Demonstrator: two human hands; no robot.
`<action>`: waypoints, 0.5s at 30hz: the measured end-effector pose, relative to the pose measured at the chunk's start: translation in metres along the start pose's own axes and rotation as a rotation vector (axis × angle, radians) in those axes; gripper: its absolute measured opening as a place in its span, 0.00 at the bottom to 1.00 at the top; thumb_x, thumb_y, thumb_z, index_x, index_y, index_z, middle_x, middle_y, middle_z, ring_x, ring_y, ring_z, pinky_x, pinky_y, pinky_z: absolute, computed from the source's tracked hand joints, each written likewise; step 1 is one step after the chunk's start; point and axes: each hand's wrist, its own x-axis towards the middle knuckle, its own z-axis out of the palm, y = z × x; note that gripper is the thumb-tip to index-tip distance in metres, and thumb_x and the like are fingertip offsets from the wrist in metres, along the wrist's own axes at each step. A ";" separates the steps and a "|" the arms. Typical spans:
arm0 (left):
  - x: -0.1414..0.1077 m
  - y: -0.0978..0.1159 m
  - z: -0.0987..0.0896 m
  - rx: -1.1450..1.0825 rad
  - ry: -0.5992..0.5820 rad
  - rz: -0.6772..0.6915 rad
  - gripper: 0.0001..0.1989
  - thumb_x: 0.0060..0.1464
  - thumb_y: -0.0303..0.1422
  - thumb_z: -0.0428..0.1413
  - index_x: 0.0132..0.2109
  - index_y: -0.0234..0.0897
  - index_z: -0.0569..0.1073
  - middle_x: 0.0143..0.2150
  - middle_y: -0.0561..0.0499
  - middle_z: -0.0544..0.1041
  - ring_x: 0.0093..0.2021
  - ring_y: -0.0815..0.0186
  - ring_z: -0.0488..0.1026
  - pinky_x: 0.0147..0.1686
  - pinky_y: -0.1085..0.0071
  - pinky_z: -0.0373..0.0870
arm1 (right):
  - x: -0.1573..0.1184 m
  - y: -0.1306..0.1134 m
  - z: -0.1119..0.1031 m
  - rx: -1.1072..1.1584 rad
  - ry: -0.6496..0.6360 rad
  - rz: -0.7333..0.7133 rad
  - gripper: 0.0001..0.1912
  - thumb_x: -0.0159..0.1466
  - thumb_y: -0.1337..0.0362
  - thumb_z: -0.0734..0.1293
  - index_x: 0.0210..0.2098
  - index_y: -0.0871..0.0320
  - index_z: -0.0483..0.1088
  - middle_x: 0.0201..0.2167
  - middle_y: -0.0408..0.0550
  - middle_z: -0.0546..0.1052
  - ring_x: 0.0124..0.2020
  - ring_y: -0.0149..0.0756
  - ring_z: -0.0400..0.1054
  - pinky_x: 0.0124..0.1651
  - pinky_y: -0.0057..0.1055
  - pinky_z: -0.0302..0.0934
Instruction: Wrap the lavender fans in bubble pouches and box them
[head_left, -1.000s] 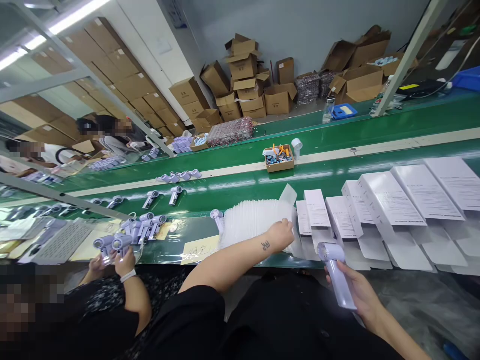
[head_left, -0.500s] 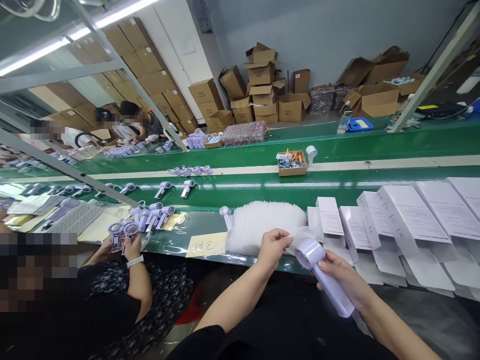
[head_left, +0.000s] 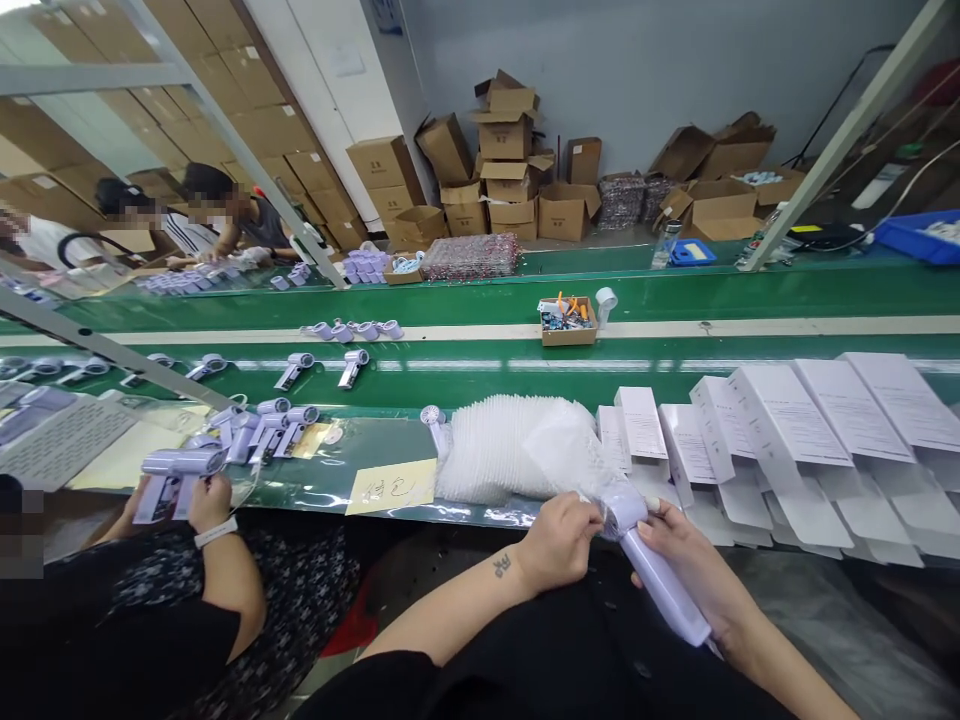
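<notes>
A lavender handheld fan slants across my lap, its round head up and its handle toward my body. My right hand is wrapped round it below the head. Clear, crumpled plastic film, seemingly a bag, surrounds the head. My left hand is closed with its fingertips pinching the film at the head's left side. Just beyond my hands lies a dense row of white translucent sleeves. Another lavender fan rests at the row's left end.
White open-flapped boxes line the bench on my right. A handwritten yellow note lies at left. Across the green belt is a small cardboard box of parts. A co-worker's hands hold another fan at far left.
My left hand has moved down and right, closer to the fan head, drawing the film in against it. My view has shifted right. The co-worker's fan has turned sideways.
</notes>
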 end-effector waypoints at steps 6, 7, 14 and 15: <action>0.024 0.005 -0.007 -0.036 -0.072 0.046 0.08 0.55 0.27 0.45 0.35 0.35 0.68 0.28 0.48 0.69 0.30 0.66 0.67 0.32 0.69 0.66 | -0.012 0.005 0.002 -0.007 0.052 0.115 0.29 0.54 0.59 0.72 0.51 0.52 0.58 0.26 0.41 0.73 0.23 0.34 0.70 0.24 0.30 0.67; 0.024 0.005 -0.009 -0.013 -0.105 0.116 0.08 0.54 0.26 0.45 0.36 0.35 0.69 0.28 0.48 0.69 0.30 0.65 0.67 0.32 0.69 0.66 | -0.012 0.004 0.001 0.023 0.029 0.115 0.26 0.54 0.60 0.72 0.49 0.53 0.59 0.25 0.42 0.73 0.24 0.34 0.70 0.24 0.29 0.66; 0.011 0.004 0.002 -0.012 -0.100 0.106 0.09 0.56 0.27 0.45 0.39 0.33 0.70 0.30 0.46 0.71 0.31 0.65 0.68 0.32 0.69 0.68 | -0.003 0.004 -0.015 -0.001 0.135 -0.039 0.23 0.52 0.57 0.71 0.43 0.50 0.59 0.23 0.37 0.74 0.18 0.33 0.68 0.21 0.28 0.62; 0.014 0.009 0.005 -0.073 -0.135 0.105 0.10 0.57 0.29 0.46 0.40 0.33 0.70 0.32 0.45 0.72 0.33 0.64 0.69 0.35 0.68 0.69 | -0.001 0.008 -0.015 0.000 0.138 -0.065 0.21 0.52 0.58 0.71 0.41 0.51 0.60 0.23 0.37 0.74 0.19 0.32 0.68 0.22 0.27 0.62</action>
